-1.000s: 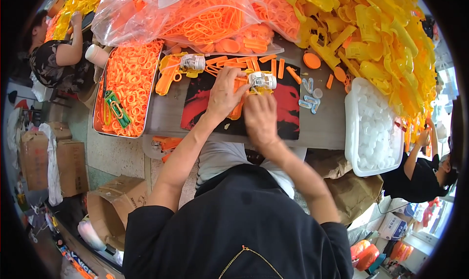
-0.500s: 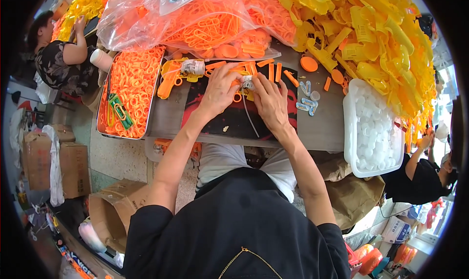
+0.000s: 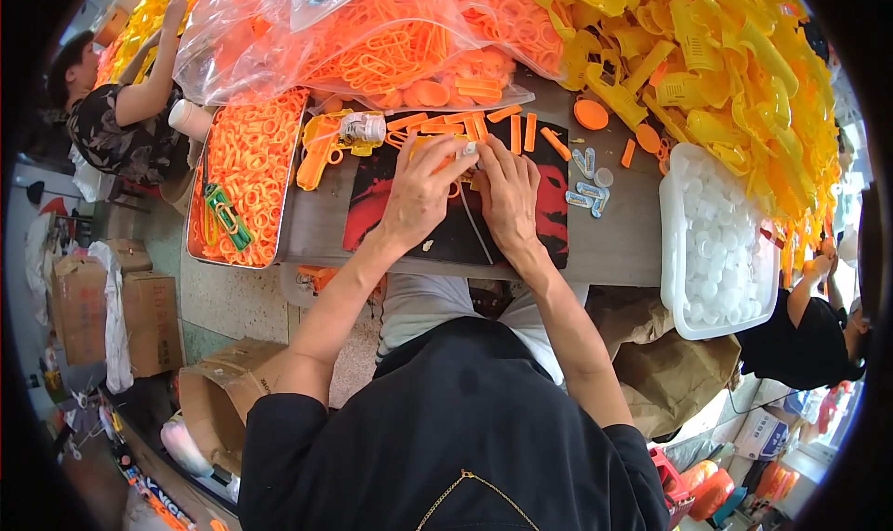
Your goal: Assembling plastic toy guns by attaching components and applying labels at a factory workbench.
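Observation:
Both hands are closed around a partly hidden yellow-and-orange plastic toy part [image 3: 455,190] over a black-and-red mat [image 3: 372,205]. My left hand [image 3: 416,196] grips it from the left, its thumb and fingertips at a small white piece [image 3: 471,148] on top. On the other side, my right hand [image 3: 508,194] has its fingers bent against the same part. A thin clear tube [image 3: 478,224] hangs below, between the hands. Left of them lies another toy [image 3: 319,150], gun-shaped, orange and yellow, with a clear-and-silver cylinder [image 3: 363,127].
Loose orange strips [image 3: 516,133] and small blue-and-clear pieces [image 3: 585,192] lie around the mat. A tray of orange rings [image 3: 246,150] stands left; a white bin [image 3: 668,252] of white caps, right. Bagged orange parts [image 3: 395,47] and a yellow heap [image 3: 707,57] fill the back. Two people sit nearby.
My left fingers have moved over the top of the part, covering the clear-and-silver piece seen there before. The right hand has drawn in slightly. The person at left has raised their arms.

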The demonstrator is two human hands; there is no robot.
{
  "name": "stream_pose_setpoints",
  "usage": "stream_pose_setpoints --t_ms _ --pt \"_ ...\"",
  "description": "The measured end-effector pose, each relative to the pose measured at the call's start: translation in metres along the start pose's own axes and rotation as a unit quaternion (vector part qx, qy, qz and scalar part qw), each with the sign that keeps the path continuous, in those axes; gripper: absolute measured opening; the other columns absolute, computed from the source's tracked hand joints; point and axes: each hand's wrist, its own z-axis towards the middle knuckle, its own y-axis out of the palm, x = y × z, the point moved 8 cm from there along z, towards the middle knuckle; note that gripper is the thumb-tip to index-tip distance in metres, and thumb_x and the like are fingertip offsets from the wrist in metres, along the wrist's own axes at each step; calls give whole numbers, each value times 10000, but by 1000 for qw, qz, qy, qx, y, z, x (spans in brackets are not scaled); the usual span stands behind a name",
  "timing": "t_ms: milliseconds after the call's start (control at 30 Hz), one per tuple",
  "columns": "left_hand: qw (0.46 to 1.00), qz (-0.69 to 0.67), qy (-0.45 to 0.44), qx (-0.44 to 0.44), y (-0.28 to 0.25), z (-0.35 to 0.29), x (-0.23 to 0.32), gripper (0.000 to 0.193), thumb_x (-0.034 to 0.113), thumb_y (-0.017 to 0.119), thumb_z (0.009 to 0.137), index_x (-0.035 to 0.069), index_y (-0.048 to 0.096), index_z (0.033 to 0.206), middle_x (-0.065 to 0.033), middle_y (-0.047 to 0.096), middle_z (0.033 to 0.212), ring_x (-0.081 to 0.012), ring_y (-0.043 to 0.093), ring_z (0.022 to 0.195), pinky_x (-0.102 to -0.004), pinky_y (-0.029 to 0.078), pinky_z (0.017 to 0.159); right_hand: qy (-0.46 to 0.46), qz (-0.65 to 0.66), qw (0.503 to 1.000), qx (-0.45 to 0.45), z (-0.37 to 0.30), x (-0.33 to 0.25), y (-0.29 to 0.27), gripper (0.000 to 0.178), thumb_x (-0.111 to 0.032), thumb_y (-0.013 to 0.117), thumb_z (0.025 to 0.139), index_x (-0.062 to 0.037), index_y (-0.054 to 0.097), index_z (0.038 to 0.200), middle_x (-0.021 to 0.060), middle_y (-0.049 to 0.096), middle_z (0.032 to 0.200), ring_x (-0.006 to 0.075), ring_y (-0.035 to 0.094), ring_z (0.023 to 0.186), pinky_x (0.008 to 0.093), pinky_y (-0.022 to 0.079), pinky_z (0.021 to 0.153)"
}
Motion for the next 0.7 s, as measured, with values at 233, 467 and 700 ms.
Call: stream_pose_setpoints --t_ms 233,467,700 --pt "996 -11 0 85 -5 3 -1 299 -53 648 774 6 700 1062 -117 662 1163 -333 621 1112 -428 511 950 -3 37 999 -5 8 -4 7 482 -76 684 877 -91 571 1345 104 569 1382 294 555 1189 445 402 990" --pt "999 6 -26 44 -25 -36 18 497 94 794 760 35 604 1215 -131 589 1323 -350 543 1270 -468 435 1070 -70 148 984 -64 1 -26 -10 372 -85 690 842 -60 624 1208 149 608 1254 372 615 1066 458 519 822" --pt "976 130 -151 84 -80 -117 -35 397 -29 682 842 20 608 1229 -134 604 1342 -377 492 1347 -500 398 1104 -66 316 930 -176 -11 -80 37 499 -138 684 902 -68 540 1375 178 522 1408 378 532 1271 464 470 1005"
